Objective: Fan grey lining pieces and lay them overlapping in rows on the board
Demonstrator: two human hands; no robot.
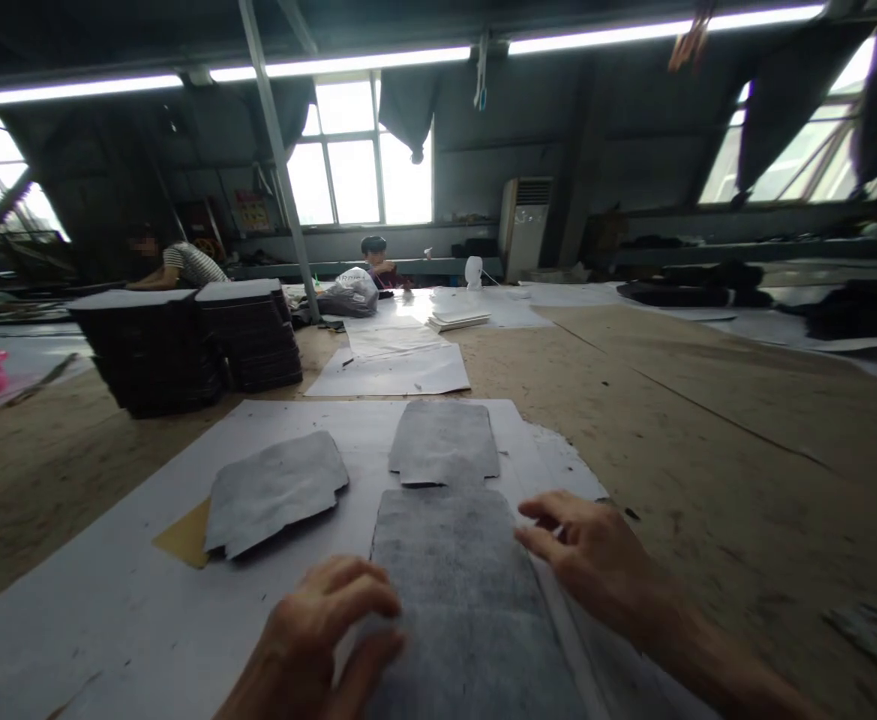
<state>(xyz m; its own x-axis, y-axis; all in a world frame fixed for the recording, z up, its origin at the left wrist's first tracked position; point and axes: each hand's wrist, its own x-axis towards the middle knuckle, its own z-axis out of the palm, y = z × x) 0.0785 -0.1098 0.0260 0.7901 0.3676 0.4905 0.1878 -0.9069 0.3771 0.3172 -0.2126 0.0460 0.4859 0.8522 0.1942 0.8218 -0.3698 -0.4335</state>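
Hands [595, 555] flank opposite edges of the nearest panel [468, 600].

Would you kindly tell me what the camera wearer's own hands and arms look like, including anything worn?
The bare, ungloved left hand and bare, ungloved right hand show no discernible rings or markings, though blur softens detail. The slender, bare right forearm has no visible sleeve or watch; the left forearm is mostly out of frame.

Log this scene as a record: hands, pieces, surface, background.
Left hand: open, at left edge of long piece; contact unclear
Right hand: open, at its right edge; contact unclear
Far piece: grey, beyond long piece
Left piece: grey, partly over yellow card
Surface: white paper on brown table
Background: two dark stacks, left; two people
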